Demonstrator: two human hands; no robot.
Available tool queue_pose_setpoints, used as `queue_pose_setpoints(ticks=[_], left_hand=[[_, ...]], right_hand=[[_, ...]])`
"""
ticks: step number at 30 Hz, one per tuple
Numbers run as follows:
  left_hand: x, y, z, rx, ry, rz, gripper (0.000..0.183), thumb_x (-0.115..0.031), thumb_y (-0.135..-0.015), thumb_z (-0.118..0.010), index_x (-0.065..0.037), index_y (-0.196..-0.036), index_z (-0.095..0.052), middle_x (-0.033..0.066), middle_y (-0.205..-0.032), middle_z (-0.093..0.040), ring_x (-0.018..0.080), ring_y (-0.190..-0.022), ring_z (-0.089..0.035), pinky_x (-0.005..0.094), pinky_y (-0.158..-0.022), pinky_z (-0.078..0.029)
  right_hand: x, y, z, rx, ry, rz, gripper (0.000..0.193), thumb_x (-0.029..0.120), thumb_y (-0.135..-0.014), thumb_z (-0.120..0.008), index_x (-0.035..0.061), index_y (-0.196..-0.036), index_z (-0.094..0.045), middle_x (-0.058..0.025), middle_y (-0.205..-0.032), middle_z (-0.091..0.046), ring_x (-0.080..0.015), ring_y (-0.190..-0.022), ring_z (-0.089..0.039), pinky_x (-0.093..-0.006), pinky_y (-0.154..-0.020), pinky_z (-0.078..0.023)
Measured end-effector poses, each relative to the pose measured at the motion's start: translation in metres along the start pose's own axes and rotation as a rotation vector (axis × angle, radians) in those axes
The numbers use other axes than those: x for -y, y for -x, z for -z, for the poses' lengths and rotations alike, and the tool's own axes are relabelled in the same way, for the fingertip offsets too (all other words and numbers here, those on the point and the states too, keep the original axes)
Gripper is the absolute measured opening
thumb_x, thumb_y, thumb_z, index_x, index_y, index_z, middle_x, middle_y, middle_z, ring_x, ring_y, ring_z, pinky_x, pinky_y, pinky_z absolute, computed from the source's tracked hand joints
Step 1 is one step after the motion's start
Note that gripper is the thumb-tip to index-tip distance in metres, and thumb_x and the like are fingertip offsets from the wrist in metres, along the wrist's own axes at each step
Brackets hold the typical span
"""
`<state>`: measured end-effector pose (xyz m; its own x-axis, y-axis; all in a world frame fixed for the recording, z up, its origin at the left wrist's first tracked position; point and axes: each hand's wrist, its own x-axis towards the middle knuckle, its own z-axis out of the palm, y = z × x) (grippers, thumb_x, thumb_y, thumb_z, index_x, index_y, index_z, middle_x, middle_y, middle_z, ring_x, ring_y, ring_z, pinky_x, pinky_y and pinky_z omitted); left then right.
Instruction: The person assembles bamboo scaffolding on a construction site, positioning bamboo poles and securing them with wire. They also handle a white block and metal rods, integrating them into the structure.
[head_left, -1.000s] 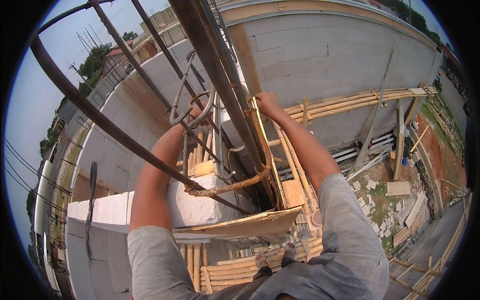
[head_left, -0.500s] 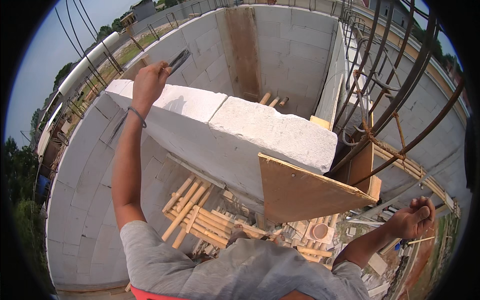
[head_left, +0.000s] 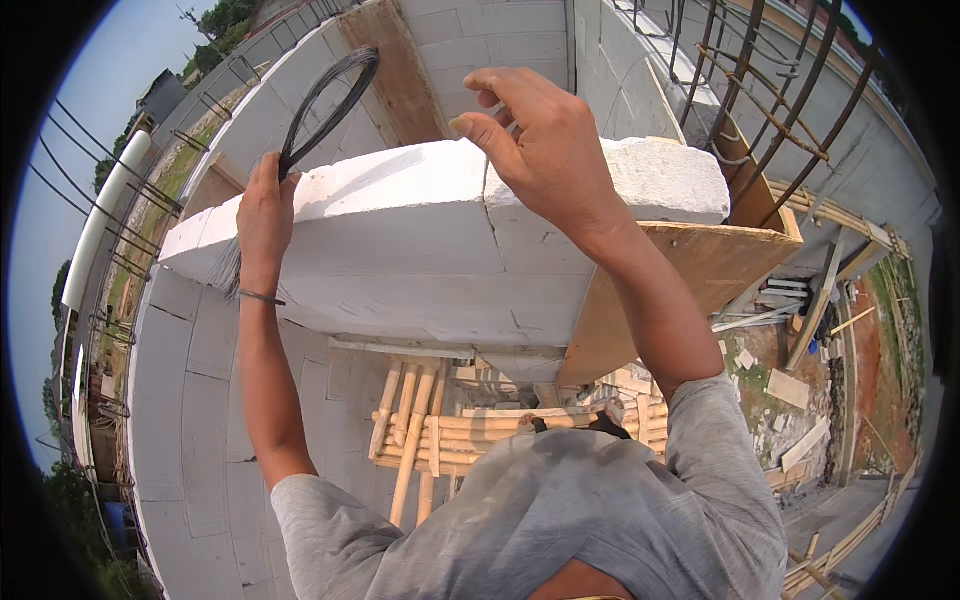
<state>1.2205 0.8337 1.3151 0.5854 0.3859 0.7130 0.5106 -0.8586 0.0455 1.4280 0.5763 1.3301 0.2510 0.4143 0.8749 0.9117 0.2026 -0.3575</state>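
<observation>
Positions are taken from the bamboo platform (head_left: 480,435), whose poles run partly lengthwise and partly across one another. To its left stands a grey block wall (head_left: 210,430); farther left, past that wall, lies a long white pipe (head_left: 105,220), with dark green foliage (head_left: 80,530) at the far left. Well beyond the platform, a brown vertical strip (head_left: 405,80) breaks the pale far wall (head_left: 460,25). To the platform's right, the ground carries a tan board scrap (head_left: 788,388), a pale plank (head_left: 803,445) and scattered whitish rubble; reddish soil (head_left: 866,345) is exposed farther right, bordered by grass (head_left: 900,305).
</observation>
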Motion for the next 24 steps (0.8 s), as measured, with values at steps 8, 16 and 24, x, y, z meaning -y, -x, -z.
queue_pose_setpoints(ticks=[8,16,24], left_hand=[[-0.100,0.106,0.028,0.039,0.288,-0.156,0.031,-0.005,-0.084,-0.068,-0.001,-0.111,-0.053,0.0117,-0.084,-0.052,0.0261,-0.064,-0.056,0.0360,-0.055,-0.044],[-0.179,0.194,-0.016,0.405,0.617,-0.101,0.032,-0.005,-0.089,-0.063,0.006,-0.115,-0.051,0.0208,-0.088,-0.054,0.0354,-0.073,-0.055,0.0423,-0.064,-0.044],[-0.241,0.228,-0.060,0.840,0.697,-0.296,0.033,-0.008,-0.088,-0.064,0.007,-0.115,-0.051,0.0251,-0.087,-0.057,0.0413,-0.075,-0.054,0.0439,-0.066,-0.044]], right_hand=[[0.022,0.070,-0.006,-0.351,0.091,0.050,0.027,0.015,-0.082,-0.074,0.0002,-0.102,-0.065,-0.0110,-0.088,-0.066,-0.0195,-0.074,-0.066,-0.0266,-0.058,-0.053],[0.035,0.182,0.044,-0.384,0.633,-0.126,0.021,0.005,-0.070,-0.075,0.0029,-0.090,-0.067,-0.0051,-0.082,-0.064,-0.0159,-0.065,-0.064,-0.0246,-0.051,-0.049],[0.034,0.302,0.093,-0.412,0.957,-0.422,0.016,0.009,-0.069,-0.074,0.0045,-0.082,-0.066,-0.0029,-0.075,-0.060,-0.0128,-0.058,-0.060,-0.0260,-0.048,-0.046]])
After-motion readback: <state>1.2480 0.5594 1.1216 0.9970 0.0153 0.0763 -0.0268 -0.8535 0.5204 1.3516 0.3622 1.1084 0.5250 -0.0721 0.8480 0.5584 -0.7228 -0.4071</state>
